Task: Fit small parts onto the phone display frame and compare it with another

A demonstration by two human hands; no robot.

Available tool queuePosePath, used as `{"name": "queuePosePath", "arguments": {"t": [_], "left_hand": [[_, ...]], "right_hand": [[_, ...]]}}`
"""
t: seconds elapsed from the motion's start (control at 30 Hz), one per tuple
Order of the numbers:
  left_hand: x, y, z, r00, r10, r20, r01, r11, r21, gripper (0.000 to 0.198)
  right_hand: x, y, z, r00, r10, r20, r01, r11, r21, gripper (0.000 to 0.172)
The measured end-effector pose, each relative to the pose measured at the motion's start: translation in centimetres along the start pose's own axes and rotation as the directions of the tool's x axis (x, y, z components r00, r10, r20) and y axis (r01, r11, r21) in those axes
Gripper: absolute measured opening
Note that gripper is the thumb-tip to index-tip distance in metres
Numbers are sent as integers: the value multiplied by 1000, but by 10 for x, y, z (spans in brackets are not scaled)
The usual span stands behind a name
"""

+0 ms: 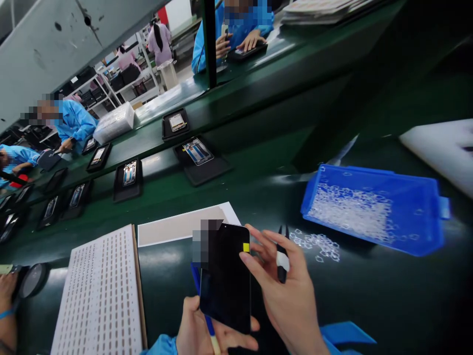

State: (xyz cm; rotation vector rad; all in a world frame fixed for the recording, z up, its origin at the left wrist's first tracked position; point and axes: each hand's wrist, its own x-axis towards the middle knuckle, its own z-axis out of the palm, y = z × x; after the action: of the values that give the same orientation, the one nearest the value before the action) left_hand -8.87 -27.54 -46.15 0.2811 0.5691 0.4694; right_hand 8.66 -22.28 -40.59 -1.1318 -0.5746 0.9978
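Note:
My left hand (207, 330) grips the lower end of a black phone (227, 276), held upright over the green table, with a blue-handled tool (210, 325) tucked behind it in the same hand. A small yellow tab (246, 247) sticks to the phone's upper right corner. My right hand (284, 291) holds black tweezers (283, 251) between thumb and fingers, while its fingertips touch the phone's right edge near the tab.
A blue bin (373, 209) of tiny clear parts lies to the right, with some parts (320, 245) spilled beside it. A white sheet of small stickers (98, 291) lies at left. Phones in black trays (127, 177) ride the conveyor; workers in blue sit beyond.

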Motion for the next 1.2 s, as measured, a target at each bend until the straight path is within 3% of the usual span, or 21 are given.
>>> {"name": "queuePosePath", "arguments": {"t": [0.1,0.17,0.2,0.23,0.3,0.37,0.43,0.53,0.63,0.73,0.8,0.87,1.0,1.2], "left_hand": [[-4,2,9,997,21,-71,-12,993,118,94],[-7,3,17,980,144,-140,-96,947,306,91],[-9,3,22,951,260,-167,-162,879,448,86],[-10,4,27,900,400,-174,-221,762,608,80],[-12,7,37,769,633,-94,-246,428,870,69],[-15,13,45,698,716,30,-184,138,973,66],[-19,19,53,732,667,142,-153,-42,987,70],[-27,27,63,756,613,231,-145,-186,972,75],[-29,37,78,670,682,292,-79,-325,942,63],[-20,49,97,567,698,437,-50,-501,864,37],[-11,56,108,541,687,486,-31,-561,827,28],[-3,62,116,564,675,475,21,-587,810,28],[6,64,120,617,650,445,110,-631,768,31],[14,66,116,644,644,413,199,-663,722,32]], "right_hand": [[2,3,-1,1000,25,-6,-25,1000,16,50],[3,4,-2,998,60,-7,-59,996,67,51],[3,4,-2,997,82,5,-82,990,114,52],[3,3,-2,994,107,31,-111,979,169,55],[1,0,-2,981,158,112,-184,945,271,59],[-1,-5,-3,964,200,177,-251,907,339,61],[-3,-9,-3,949,258,184,-311,864,396,58],[-6,-15,-3,902,408,144,-425,775,468,60],[-10,-21,-3,828,539,157,-543,696,470,64],[-14,-25,-4,730,630,265,-676,606,419,66],[-15,-27,-4,685,648,333,-728,584,359,69],[-17,-28,-3,698,624,352,-716,631,300,71],[-20,-27,-2,789,538,298,-604,768,213,70],[-28,-2,-17,930,360,72,-366,924,109,48]]}}
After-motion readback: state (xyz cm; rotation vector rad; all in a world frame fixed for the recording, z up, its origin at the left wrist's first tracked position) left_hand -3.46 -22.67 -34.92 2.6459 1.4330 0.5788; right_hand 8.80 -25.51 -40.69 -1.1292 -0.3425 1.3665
